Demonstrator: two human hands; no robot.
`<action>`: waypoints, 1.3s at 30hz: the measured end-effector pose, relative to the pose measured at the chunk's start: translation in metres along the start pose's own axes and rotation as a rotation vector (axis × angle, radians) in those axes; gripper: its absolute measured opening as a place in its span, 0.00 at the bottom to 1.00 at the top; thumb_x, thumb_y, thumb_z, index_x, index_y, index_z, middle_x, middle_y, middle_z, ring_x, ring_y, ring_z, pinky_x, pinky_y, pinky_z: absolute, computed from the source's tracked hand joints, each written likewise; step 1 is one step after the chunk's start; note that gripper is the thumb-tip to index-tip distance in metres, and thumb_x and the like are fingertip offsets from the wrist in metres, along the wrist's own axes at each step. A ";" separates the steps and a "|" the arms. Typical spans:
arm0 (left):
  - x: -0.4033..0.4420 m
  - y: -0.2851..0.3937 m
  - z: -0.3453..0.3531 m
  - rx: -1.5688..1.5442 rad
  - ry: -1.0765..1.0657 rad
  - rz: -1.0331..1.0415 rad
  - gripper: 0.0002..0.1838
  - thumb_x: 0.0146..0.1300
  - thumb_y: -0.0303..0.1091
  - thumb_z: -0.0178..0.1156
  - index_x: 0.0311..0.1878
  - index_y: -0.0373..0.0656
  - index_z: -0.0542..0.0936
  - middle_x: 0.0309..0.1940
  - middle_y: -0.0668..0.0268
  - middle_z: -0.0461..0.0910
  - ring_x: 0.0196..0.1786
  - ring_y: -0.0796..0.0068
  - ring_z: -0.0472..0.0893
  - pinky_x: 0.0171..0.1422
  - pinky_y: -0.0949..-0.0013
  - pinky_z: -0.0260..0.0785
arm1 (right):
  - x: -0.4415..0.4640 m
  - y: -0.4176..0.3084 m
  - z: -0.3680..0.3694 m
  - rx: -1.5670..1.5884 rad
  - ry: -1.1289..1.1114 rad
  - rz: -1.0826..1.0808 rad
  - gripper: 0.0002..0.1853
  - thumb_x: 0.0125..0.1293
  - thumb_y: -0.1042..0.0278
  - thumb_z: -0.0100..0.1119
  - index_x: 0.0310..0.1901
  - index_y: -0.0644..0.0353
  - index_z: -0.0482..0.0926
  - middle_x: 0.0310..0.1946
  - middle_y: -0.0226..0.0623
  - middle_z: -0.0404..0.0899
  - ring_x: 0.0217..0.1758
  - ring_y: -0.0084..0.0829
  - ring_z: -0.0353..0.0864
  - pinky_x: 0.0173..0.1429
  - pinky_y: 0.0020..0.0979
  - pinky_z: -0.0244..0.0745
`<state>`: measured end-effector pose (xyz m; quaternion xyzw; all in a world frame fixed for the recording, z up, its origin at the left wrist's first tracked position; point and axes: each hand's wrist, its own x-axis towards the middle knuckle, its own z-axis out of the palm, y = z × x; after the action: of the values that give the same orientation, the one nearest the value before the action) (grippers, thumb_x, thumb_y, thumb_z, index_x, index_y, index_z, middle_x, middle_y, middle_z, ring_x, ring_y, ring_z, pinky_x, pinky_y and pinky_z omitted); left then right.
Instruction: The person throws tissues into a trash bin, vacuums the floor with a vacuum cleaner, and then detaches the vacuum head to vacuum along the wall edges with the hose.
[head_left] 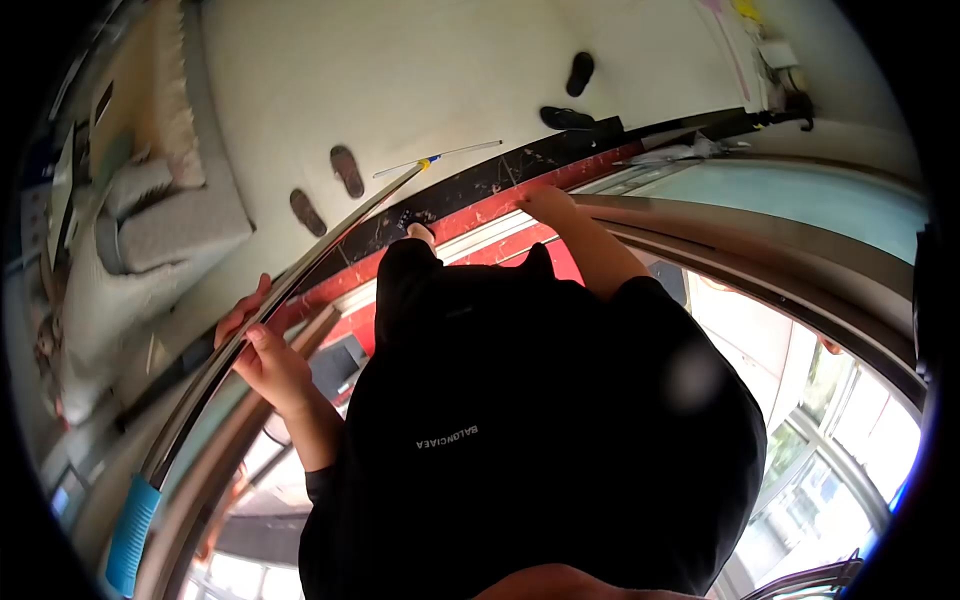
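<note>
A long pole [372,205] slants along the left side, with a blue ribbed handle [133,535] at its lower end. At its far end a yellow joint [427,163] carries a thin crossbar, like a long-handled squeegee. My left hand [268,360] is wrapped round the pole beside the left door panel, thumb on the near side and fingers beyond. My right hand [548,205] is curled closed at the end of the brown door frame [640,215] on the right; its fingertips are partly hidden. My foot [421,234] shows at the threshold.
A red and black threshold [470,205] with a pale track crosses in front of me. Brown slippers [347,171] and black slippers [580,74] lie on the light floor. A grey sofa [185,225] stands left. An umbrella [720,125] lies along the right wall.
</note>
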<state>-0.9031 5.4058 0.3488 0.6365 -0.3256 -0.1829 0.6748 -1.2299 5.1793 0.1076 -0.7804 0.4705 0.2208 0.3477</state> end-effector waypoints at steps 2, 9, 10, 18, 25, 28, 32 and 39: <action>0.050 -0.006 0.024 -0.083 -0.065 -0.018 0.20 0.64 0.45 0.53 0.51 0.43 0.63 0.48 0.56 0.69 0.56 0.46 0.70 0.52 0.48 0.73 | 0.010 -0.023 -0.045 -0.042 0.186 -0.283 0.18 0.58 0.50 0.51 0.37 0.58 0.78 0.36 0.48 0.76 0.42 0.49 0.76 0.48 0.45 0.71; 0.225 -0.040 0.086 -0.109 -0.232 -0.147 0.12 0.67 0.37 0.49 0.48 0.42 0.66 0.49 0.62 0.71 0.59 0.52 0.70 0.48 0.63 0.76 | 0.022 -0.004 -0.096 0.032 -0.011 0.284 0.15 0.53 0.61 0.52 0.38 0.59 0.80 0.36 0.40 0.81 0.43 0.41 0.79 0.41 0.43 0.75; 0.252 -0.038 0.112 -0.074 -0.277 -0.151 0.11 0.67 0.36 0.49 0.48 0.42 0.66 0.49 0.63 0.71 0.59 0.55 0.70 0.48 0.64 0.75 | 0.025 0.013 -0.094 0.134 -0.143 0.345 0.19 0.55 0.57 0.50 0.43 0.58 0.80 0.43 0.43 0.79 0.48 0.43 0.77 0.48 0.44 0.73; 0.396 -0.067 0.248 0.039 -0.391 -0.154 0.09 0.67 0.36 0.49 0.45 0.43 0.67 0.48 0.64 0.72 0.60 0.64 0.69 0.49 0.68 0.70 | 0.009 0.057 -0.051 0.586 0.001 0.979 0.18 0.61 0.55 0.44 0.45 0.53 0.79 0.45 0.42 0.78 0.51 0.42 0.75 0.54 0.41 0.68; 0.521 -0.063 0.321 0.227 -0.192 -0.071 0.13 0.66 0.40 0.49 0.48 0.42 0.66 0.52 0.58 0.72 0.57 0.66 0.70 0.51 0.64 0.68 | 0.173 0.115 -0.158 0.691 -0.214 0.800 0.18 0.61 0.50 0.46 0.38 0.53 0.82 0.39 0.35 0.81 0.43 0.35 0.78 0.49 0.42 0.70; 0.570 -0.070 0.344 0.105 -0.098 -0.049 0.15 0.66 0.40 0.51 0.47 0.40 0.66 0.52 0.56 0.72 0.57 0.63 0.71 0.53 0.62 0.69 | 0.301 0.130 -0.287 0.715 -0.334 0.649 0.19 0.62 0.48 0.47 0.35 0.52 0.83 0.36 0.32 0.82 0.40 0.32 0.79 0.47 0.42 0.70; 0.635 -0.091 0.366 0.092 -0.050 -0.051 0.14 0.66 0.39 0.49 0.46 0.37 0.66 0.52 0.54 0.71 0.57 0.63 0.71 0.50 0.65 0.72 | 0.381 0.071 -0.498 0.585 -0.108 0.386 0.24 0.63 0.43 0.43 0.35 0.53 0.83 0.31 0.29 0.83 0.37 0.31 0.80 0.44 0.39 0.72; 0.808 -0.154 0.420 -0.024 -0.028 -0.185 0.14 0.67 0.37 0.48 0.49 0.39 0.66 0.51 0.54 0.70 0.56 0.64 0.71 0.47 0.65 0.74 | 0.499 0.059 -0.581 0.298 0.232 0.486 0.19 0.61 0.51 0.47 0.38 0.57 0.81 0.39 0.43 0.79 0.47 0.45 0.76 0.48 0.44 0.72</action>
<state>-0.5771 4.5420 0.3557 0.6531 -0.2723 -0.2573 0.6581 -1.0425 4.4348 0.1367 -0.6053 0.7072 0.1355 0.3393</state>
